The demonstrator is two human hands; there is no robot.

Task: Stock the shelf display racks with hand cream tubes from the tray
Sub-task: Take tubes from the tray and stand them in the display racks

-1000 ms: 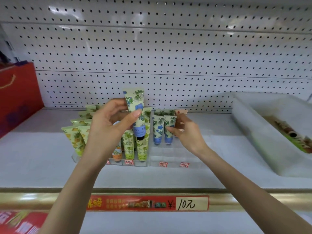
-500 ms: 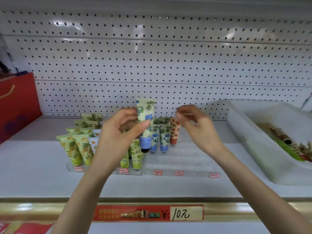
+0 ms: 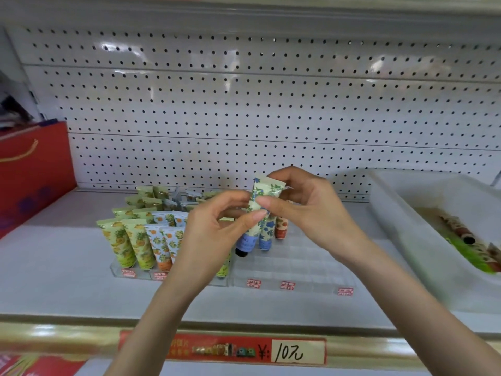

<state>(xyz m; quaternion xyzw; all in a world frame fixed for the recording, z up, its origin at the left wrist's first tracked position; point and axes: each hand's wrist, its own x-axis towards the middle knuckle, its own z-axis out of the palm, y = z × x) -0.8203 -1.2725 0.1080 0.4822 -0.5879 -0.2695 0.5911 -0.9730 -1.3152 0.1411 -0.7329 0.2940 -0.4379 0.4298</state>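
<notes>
The pegboard looks like painted metal, glossy, streaked with reflections. The shelf beneath is matt white. The display racks are clear smooth plastic; the tray at right is frosted, translucent plastic. The held tube and the racked tubes have smooth printed skins, faintly shiny. The rail gleams gold; its price label looks like paper.

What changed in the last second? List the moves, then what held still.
The right-hand grip let go of the red tube, left it standing in the clear rack, rose leftward, and now pinches the top of the blue-flower tube. The left-hand grip still holds that tube. The other racked tubes and the tray stayed put.
</notes>
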